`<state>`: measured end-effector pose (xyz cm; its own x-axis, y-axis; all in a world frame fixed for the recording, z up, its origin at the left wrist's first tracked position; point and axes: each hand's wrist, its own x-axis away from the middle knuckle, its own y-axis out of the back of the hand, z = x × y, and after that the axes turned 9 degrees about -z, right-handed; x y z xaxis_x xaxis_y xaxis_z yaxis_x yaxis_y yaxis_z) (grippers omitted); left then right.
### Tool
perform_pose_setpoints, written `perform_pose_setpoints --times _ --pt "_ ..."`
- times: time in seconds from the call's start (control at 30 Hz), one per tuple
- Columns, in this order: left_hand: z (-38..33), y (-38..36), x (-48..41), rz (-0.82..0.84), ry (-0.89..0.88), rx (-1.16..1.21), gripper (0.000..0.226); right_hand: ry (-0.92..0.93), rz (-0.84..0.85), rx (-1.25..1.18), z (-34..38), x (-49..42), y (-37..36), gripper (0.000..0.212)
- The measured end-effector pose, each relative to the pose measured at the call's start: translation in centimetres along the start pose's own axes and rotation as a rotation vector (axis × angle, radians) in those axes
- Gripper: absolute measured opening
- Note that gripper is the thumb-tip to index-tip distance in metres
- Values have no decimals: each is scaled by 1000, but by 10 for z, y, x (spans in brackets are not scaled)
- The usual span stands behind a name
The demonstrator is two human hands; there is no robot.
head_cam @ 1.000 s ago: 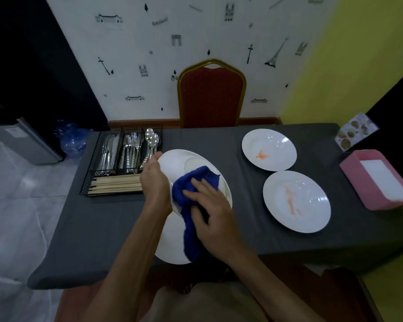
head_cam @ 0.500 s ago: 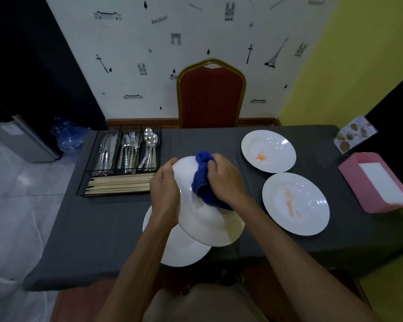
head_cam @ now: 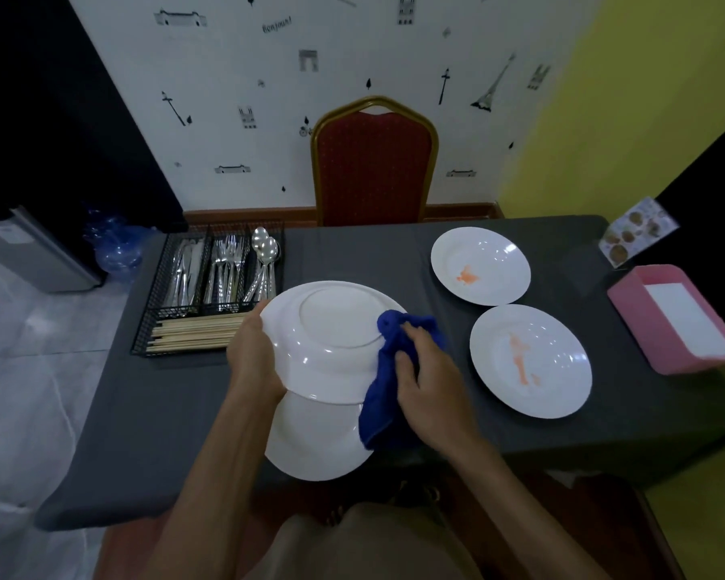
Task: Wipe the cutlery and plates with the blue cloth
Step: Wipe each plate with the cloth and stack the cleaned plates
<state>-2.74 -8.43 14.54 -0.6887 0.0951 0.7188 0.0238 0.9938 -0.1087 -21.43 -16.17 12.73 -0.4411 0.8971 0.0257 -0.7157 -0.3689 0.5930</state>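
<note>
Head cam: grey table (head_cam: pixel 164 412) spans frame. Upturned plate (head_cam: pixel 331 341) at ctr; 2nd plate (head_cam: pixel 315 441) shows just below it. Cutlery rack (head_cam: pixel 153 295) left of ctr. Blue cloth (head_cam: pixel 379 412) on upturned plate's right rim, R hand (head_cam: pixel 430 383) fingers clenched round it. L hand (head_cam: pixel 252 357) grips left rim.

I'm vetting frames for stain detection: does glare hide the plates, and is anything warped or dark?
Head view: small glare dots on the far stained plate, the near stained plate and the upturned plate; orange stains remain readable. Same view: wide-angle lens bows the table edge; upper left is nearly black.
</note>
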Motion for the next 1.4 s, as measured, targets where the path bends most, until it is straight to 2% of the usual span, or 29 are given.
perform_pose_setpoints --times 0.1,0.27,0.33,0.43,0.53,0.6,0.7,0.77,0.87,0.93,1.03,1.13,1.2,1.3,1.33,1.4 --pt "-4 -11 1 26 -32 -19 18 75 29 4 12 13 -10 50" --pt "9 -39 18 107 -121 -64 22 468 -60 149 46 15 -36 51" --pt "20 -44 24 146 -179 -82 25 523 -116 204 54 1 -41 48" --pt "35 -41 29 174 -254 -108 30 335 -40 166 59 -29 -34 32" --pt "44 -31 36 199 -283 -193 31 73 27 156 50 -62 -18 32" --pt "45 -26 37 224 -291 -211 30 -62 27 129 32 -78 -5 33" --pt "36 -22 34 227 -287 -190 26 -269 -13 -59 -7 -90 11 27" --pt "30 -20 30 240 -284 -198 23 -330 -34 -90 -30 -87 17 20" --pt "24 -18 20 237 -316 -224 21 -361 -66 -139 -43 -74 27 47" --pt "26 -17 9 209 -369 -260 21 -357 -60 -222 -38 -67 35 52" --pt "36 -23 -8 169 -538 -431 26 -288 -144 -357 -21 -60 47 38" --pt "38 -33 -10 265 -650 -763 32 -43 -250 -248 1 -44 53 29" --pt "32 -41 4 406 -571 -817 50 142 -248 -120 14 -29 50 20" --pt "23 -55 25 535 -259 -708 85 367 -171 86 22 0 29 24" --pt "20 -56 32 542 -204 -653 86 428 -161 124 22 11 19 30" --pt "17 -55 42 483 -161 -537 61 474 -134 131 18 29 1 42"
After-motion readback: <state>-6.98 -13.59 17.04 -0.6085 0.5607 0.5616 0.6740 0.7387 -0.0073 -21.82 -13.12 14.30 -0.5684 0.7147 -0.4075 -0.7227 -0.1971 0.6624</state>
